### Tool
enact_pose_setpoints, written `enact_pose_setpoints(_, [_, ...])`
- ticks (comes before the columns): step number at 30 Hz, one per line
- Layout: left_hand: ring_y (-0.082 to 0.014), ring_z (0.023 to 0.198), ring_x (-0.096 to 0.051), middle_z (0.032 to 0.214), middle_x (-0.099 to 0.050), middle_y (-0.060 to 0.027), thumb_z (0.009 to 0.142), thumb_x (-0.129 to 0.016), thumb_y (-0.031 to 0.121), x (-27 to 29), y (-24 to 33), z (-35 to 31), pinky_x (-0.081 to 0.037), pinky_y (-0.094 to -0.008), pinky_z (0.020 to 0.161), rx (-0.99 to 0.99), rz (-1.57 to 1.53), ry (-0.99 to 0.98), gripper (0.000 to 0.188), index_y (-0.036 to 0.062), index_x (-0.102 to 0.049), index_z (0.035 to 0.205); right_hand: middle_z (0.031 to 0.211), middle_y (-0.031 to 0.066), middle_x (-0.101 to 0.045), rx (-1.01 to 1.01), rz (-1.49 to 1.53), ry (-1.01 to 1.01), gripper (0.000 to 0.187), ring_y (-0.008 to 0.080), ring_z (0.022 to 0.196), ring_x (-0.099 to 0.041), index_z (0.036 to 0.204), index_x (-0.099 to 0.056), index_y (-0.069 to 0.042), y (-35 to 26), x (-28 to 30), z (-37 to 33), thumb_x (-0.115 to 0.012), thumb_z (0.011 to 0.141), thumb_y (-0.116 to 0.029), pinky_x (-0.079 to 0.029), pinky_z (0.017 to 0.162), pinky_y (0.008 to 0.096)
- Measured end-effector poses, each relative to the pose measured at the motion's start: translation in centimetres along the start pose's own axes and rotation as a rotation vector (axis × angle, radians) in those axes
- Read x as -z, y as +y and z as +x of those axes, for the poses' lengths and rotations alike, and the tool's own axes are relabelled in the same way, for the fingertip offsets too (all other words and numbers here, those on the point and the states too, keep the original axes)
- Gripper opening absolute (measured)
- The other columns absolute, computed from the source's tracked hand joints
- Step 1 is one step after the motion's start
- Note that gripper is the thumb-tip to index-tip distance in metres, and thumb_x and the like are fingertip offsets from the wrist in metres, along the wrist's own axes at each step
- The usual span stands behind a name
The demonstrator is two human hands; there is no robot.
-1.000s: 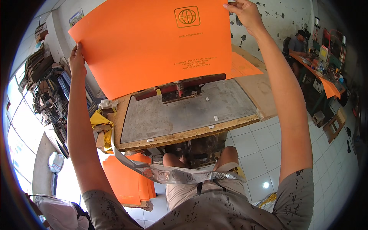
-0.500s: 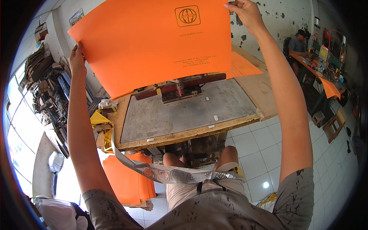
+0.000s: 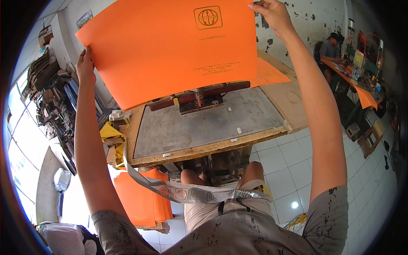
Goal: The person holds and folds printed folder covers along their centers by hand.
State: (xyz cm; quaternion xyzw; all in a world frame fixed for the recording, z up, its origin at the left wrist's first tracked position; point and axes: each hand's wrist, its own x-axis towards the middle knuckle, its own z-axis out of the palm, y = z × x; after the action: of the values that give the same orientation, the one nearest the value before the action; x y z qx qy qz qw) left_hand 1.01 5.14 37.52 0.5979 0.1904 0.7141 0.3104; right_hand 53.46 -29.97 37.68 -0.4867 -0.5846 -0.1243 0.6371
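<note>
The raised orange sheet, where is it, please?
At the head view's top, left of centre, the orange sheet hangs between the left hand and right hand.

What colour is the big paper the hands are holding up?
The paper is bright orange, best seen in the head view.

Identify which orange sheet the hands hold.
The sheet with the gold emblem, gripped by left hand and right hand; the flat sheet on the table and the stack below lie unheld.
</note>
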Motion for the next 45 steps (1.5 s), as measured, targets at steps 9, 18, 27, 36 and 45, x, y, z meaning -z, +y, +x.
enact_pose_setpoints(9, [0.0013, 0.065, -0.048, 0.088, -0.066, 0.0089, 0.096, -0.075, 0.043, -2.2, 1.1, -1.7, -0.037, -0.0178, 0.058, -0.048, -0.073, 0.039, 0.046, 0.0054, -0.065, 0.121, 0.083, 0.0003, -0.069, 0.005, 0.053, -0.007, 0.032, 0.0069, 0.074, -0.061, 0.125, -0.073, -0.007, 0.0, 0.2, 0.1, -0.072, 0.094, -0.003, -0.052, 0.066, 0.0249])
enact_pose_setpoints(18, [-0.0012, 0.077, -0.056, 0.093, -0.066, 0.0072, 0.097, -0.073, 0.042, -2.1, 1.5, -1.3, -0.042, -0.0199, 0.065, -0.035, -0.072, 0.004, 0.046, 0.0065, -0.064, 0.124, 0.089, 0.0034, -0.072, 0.056, 0.061, -0.024, 0.032, 0.0105, 0.076, -0.064, 0.126, -0.072, -0.004, 0.5, 0.6, 1.2, -0.072, 0.094, -0.003, -0.054, 0.073, 0.0278])
enact_pose_setpoints(27, [-0.0034, 0.082, -0.058, 0.099, -0.067, 0.0051, 0.097, -0.073, 0.043, -2.2, 1.9, -1.1, -0.045, -0.022, 0.069, -0.036, -0.081, 0.012, 0.046, 0.0067, -0.063, 0.125, 0.083, 0.0021, -0.072, -0.004, 0.046, -0.017, 0.033, 0.0077, 0.067, -0.059, 0.126, -0.071, -0.004, -0.9, 0.9, 0.8, -0.072, 0.094, -0.003, -0.048, 0.061, 0.0252])
enact_pose_setpoints(36, [-0.0037, 0.083, -0.058, 0.099, -0.068, 0.0051, 0.097, -0.073, 0.044, -2.2, 2.0, -1.3, -0.045, -0.0217, 0.07, -0.026, -0.076, 0.02, 0.048, 0.0069, -0.062, 0.126, 0.084, 0.0022, -0.073, 0.001, 0.038, -0.013, 0.032, 0.0064, 0.067, -0.059, 0.125, -0.072, -0.003, -1.1, 0.8, 0.6, -0.073, 0.093, -0.003, -0.047, 0.059, 0.0238])
enact_pose_setpoints(45, [-0.0036, 0.084, -0.059, 0.1, -0.068, 0.0048, 0.098, -0.072, 0.044, -1.4, 1.5, -0.8, -0.045, -0.0215, 0.069, -0.034, -0.079, -0.02, 0.049, 0.0062, -0.062, 0.126, 0.092, 0.0047, -0.075, 0.054, 0.106, -0.033, 0.032, 0.0096, 0.076, -0.066, 0.125, -0.072, -0.003, 0.5, 0.8, 1.6, -0.072, 0.093, 0.0, -0.053, 0.069, 0.0248])
